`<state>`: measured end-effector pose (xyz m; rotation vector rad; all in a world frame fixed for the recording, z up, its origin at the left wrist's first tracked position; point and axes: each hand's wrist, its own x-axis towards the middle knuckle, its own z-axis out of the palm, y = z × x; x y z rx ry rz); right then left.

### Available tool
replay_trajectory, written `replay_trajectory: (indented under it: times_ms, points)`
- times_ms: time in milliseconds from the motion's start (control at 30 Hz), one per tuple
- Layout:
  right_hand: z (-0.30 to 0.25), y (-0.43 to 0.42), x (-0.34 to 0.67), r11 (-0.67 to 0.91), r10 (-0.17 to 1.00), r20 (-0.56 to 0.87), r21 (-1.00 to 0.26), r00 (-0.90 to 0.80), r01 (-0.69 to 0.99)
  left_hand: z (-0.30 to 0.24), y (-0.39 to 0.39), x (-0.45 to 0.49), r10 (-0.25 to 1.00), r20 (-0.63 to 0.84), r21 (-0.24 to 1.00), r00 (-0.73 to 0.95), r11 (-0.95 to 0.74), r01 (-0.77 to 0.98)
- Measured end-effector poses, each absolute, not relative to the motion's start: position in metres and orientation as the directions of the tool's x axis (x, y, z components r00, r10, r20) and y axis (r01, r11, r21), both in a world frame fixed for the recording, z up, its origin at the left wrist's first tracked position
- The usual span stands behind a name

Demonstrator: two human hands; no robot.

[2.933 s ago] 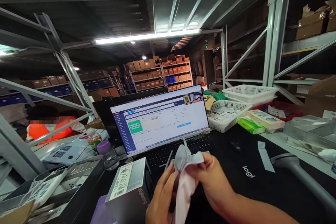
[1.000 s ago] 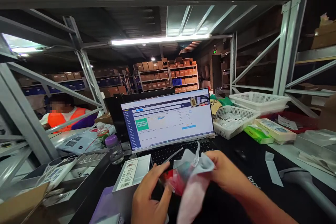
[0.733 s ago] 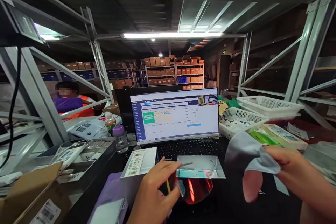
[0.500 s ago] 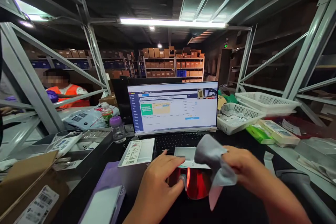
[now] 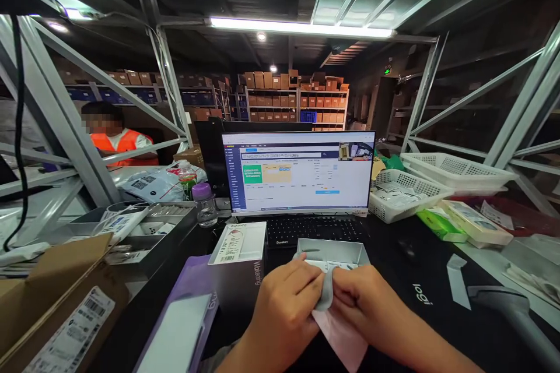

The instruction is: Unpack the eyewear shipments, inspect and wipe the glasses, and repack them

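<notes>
My left hand (image 5: 291, 297) and my right hand (image 5: 361, 303) meet low in front of an open white-walled box (image 5: 333, 249). A soft grey cloth (image 5: 343, 332), pale and pinkish where it hangs down, is pinched between them. The fingers of both hands are closed on it near its bunched upper edge. No part of the red mirrored lens shows now; the hands and cloth may cover it. Beside my left hand stands a tall box marked Wakening (image 5: 242, 274), with a printed label on top.
A keyboard (image 5: 315, 230) and a lit monitor (image 5: 297, 178) are behind the box. On the left are a purple package (image 5: 188, 291), a cardboard box (image 5: 65, 315) and a purple-capped bottle (image 5: 205, 207). White baskets (image 5: 406, 195) and a scanner (image 5: 503, 303) are on the right. A person in an orange vest (image 5: 118, 143) sits beyond.
My right hand has brought the cloth down and left to meet my left hand. The red mirrored lens has gone from sight. The view has shifted slightly.
</notes>
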<state>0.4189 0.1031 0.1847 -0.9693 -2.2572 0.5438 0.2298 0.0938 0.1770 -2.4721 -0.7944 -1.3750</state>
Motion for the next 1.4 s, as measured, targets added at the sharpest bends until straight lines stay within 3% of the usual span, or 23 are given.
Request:
replay_trajectory:
  times_ms: [100,200,433,600,700,800,933,1033,1133,1233,1400]
  points:
    - [0.202,0.114,0.445,0.613,0.649,0.169,-0.694,-0.742,0.378,0.180,0.096,0.225,0.405,0.829,0.162,0.386,-0.835,0.527]
    - [0.215,0.120,0.465,0.653,0.522,0.100,-0.686,-0.847,0.321,0.181,0.097,0.223,0.452,0.824,0.231,0.342,-0.819,0.525]
    - [0.192,0.096,0.420,0.634,0.755,0.344,-0.600,-0.559,0.487,0.178,0.092,0.231,0.398,0.822,0.127,0.408,-0.826,0.549]
    - [0.204,0.114,0.445,0.646,0.609,0.224,-0.697,-0.761,0.312,0.184,0.095,0.221,0.420,0.844,0.200,0.335,-0.825,0.528]
    - [0.216,0.120,0.467,0.677,0.506,0.163,-0.684,-0.847,0.273,0.184,0.099,0.218,0.423,0.852,0.212,0.307,-0.817,0.537]
    - [0.213,0.110,0.460,0.673,0.570,0.190,-0.666,-0.799,0.321,0.181,0.097,0.223,0.404,0.852,0.181,0.335,-0.825,0.535]
    - [0.196,0.096,0.429,0.694,0.690,0.362,-0.578,-0.627,0.430,0.181,0.090,0.228,0.351,0.840,0.065,0.414,-0.822,0.566]
    - [0.194,0.100,0.426,0.735,0.630,0.377,-0.572,-0.679,0.364,0.184,0.089,0.226,0.361,0.822,0.069,0.439,-0.830,0.553]
    - [0.203,0.113,0.445,0.691,0.542,0.259,-0.679,-0.799,0.249,0.185,0.094,0.220,0.430,0.821,0.169,0.377,-0.812,0.558]
    - [0.210,0.124,0.463,0.622,0.536,0.199,-0.750,-0.820,0.224,0.185,0.099,0.218,0.436,0.842,0.198,0.317,-0.797,0.570]
    - [0.202,0.127,0.458,0.645,0.555,0.305,-0.745,-0.774,0.169,0.185,0.094,0.225,0.405,0.857,0.160,0.319,-0.797,0.583]
